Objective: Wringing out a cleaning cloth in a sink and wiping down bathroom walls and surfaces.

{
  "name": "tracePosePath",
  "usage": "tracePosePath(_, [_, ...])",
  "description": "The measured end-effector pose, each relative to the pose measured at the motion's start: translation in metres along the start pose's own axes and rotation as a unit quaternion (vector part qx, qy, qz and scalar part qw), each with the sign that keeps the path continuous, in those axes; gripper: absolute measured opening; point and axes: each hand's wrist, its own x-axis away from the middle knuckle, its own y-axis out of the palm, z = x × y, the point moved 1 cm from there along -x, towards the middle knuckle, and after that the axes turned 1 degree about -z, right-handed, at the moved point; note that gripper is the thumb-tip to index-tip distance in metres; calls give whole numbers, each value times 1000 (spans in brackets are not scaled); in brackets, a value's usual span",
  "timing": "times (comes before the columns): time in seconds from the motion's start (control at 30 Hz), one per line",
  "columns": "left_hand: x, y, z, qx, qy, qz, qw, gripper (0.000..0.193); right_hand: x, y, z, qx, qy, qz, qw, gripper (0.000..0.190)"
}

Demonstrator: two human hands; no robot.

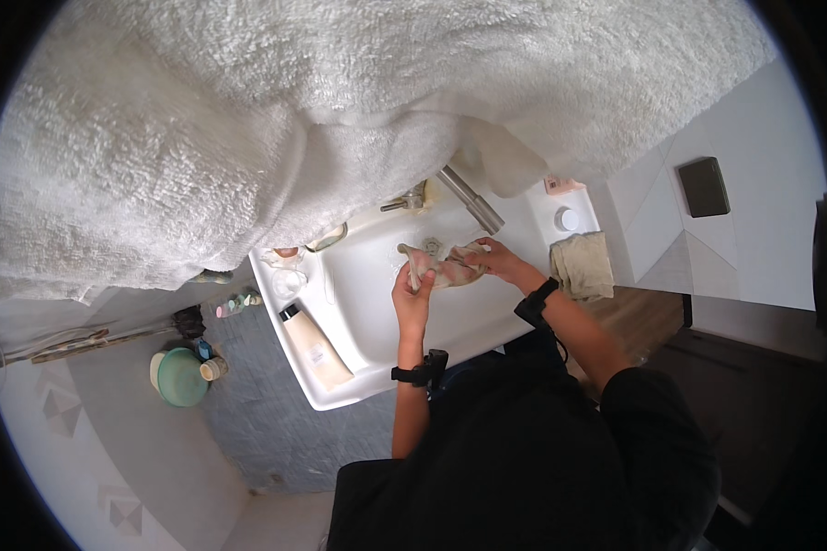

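A wet-looking cloth with pink patches is stretched between my two hands over the white sink. My left hand grips the cloth's left end, thumb on top. At the other end, my right hand pinches the bunched fabric between its fingers. The metal faucet spout reaches over the basin just above my right hand. Behind the cloth, the drain is partly visible. Each wrist wears a black band with a small device.
A large white towel hangs across the top. On the sink's left ledge lie a cream tube and a clear glass. A folded beige cloth drapes over the right rim, near a white-lidded jar. A green basin sits on the floor.
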Motion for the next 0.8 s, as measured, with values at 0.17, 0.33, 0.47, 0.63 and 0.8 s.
tracePosePath(0.17, [0,-11,6,-18,11,26,999,37,-9,5,-18,-29,-69,55,996,53])
tracePosePath(0.33, [2,-46,-19,1,13,81,997,36,-1,17,-43,28,-197,65,978,37])
tracePosePath(0.47, [11,-52,-38,32,-49,109,992,36,10,29,-52,45,-240,55,968,34])
tracePosePath(0.63, [17,-53,-86,294,-233,93,922,21,42,39,-69,69,-195,40,978,37])
tracePosePath(0.8, [10,-38,-122,345,-303,51,887,22,51,31,-69,26,-147,34,988,33])
